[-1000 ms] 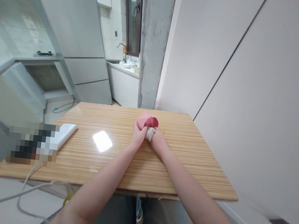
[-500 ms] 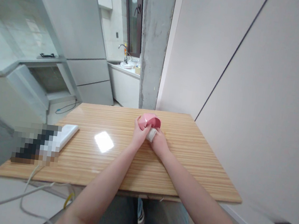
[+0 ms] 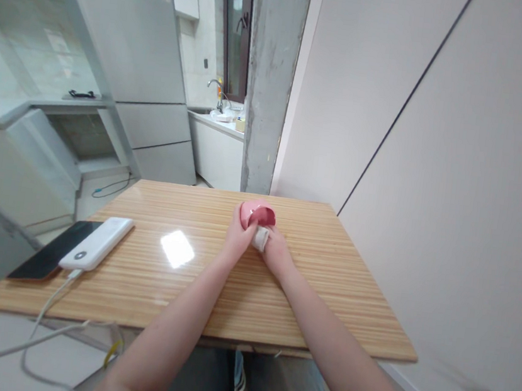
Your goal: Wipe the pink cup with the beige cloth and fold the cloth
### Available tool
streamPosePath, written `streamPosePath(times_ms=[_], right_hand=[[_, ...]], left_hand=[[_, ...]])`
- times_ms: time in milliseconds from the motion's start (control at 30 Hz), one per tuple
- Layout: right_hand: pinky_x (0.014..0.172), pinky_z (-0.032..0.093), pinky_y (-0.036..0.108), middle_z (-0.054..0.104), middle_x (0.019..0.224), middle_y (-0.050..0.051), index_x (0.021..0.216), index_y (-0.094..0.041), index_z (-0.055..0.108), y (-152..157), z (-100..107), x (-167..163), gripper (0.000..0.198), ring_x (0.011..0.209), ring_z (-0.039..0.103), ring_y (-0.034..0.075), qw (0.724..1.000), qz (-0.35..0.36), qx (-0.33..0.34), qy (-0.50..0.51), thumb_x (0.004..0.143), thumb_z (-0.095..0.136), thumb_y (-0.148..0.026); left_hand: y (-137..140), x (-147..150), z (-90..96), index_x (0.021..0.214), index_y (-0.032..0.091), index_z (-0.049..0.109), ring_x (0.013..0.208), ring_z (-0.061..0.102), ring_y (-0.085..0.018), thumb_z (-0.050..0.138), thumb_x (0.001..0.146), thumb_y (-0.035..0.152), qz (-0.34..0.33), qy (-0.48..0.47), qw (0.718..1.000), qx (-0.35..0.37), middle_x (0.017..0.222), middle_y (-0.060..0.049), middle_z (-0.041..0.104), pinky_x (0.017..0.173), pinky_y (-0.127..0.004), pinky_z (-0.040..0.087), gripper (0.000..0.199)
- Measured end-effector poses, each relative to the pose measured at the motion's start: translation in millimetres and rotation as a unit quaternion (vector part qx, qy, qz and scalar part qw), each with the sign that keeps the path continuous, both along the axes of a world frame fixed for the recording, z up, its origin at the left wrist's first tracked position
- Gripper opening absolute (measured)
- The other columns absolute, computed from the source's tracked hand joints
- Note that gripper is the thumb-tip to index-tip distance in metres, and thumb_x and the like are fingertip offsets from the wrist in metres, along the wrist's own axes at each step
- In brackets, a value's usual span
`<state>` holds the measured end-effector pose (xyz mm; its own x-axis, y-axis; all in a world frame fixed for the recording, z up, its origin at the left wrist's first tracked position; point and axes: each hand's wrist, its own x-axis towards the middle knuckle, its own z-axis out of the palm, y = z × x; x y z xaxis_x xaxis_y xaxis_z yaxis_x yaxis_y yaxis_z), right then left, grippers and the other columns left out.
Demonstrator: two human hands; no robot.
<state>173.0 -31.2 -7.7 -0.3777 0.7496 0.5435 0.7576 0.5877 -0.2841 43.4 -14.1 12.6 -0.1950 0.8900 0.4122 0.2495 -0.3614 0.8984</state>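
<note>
Clasping a glossy pink bowl with thumb at the rim, the left hand holds it tilted over the far half of the wood-grain table. Close by, the right hand grips a white cloth, its fingertips hidden from me. A white power bank lies leftward, against a flat black device.

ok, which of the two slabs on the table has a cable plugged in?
The white slab, the one closer to the left hand: a pale cable meets its near end. The black slab shows none.
</note>
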Motion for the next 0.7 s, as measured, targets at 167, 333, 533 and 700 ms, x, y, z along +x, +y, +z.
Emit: streamPosePath(times_ms=[167,333,533,700], right_hand=[[0.094,0.045,0.035,0.063,0.115,0.011,0.115,-0.017,0.062,2,3,-4,0.029,0.112,0.053,0.021,0.998,0.006,-0.01,-0.064,0.09,0.048,-0.014],[0.091,0.046,0.035,0.065,0.109,0.013,0.109,-0.014,0.065,-2,6,-1,0.027,0.104,0.054,0.023,0.996,-0.05,-0.001,-0.071,0.091,0.046,-0.013],[0.09,0.046,0.032,0.065,0.108,0.012,0.109,-0.014,0.065,-2,7,-1,0.028,0.102,0.055,0.021,1.0,-0.012,-0.003,-0.021,0.088,0.047,-0.009],[0.091,0.046,0.032,0.063,0.115,0.012,0.113,-0.016,0.062,-1,8,0,0.028,0.109,0.054,0.021,0.997,-0.027,-0.015,-0.068,0.088,0.049,-0.012]], left_hand=[[5,-22,7.4,0.126,0.018,0.056,0.126,0.05,-0.028,0.065,0.074,0.021,-0.023,0.086,0.996,-0.002,0.129,-0.012,0.058,0.11,-0.043,0.035,0.053],[2,-7,4.5,0.138,0.019,0.04,0.111,0.06,-0.023,0.07,0.072,0.027,-0.027,-0.043,0.998,-0.029,0.12,-0.011,0.062,0.099,-0.037,0.047,0.072],[1,7,-3.5,0.109,0.014,0.053,0.098,0.064,-0.022,0.061,0.081,0.031,-0.004,-0.084,0.993,-0.086,0.104,-0.011,0.066,0.089,-0.035,0.051,0.034],[2,-14,5.8,0.111,0.018,0.057,0.105,0.061,-0.024,0.067,0.076,0.037,-0.035,0.043,0.998,-0.028,0.109,-0.01,0.065,0.096,-0.038,0.046,0.041]])
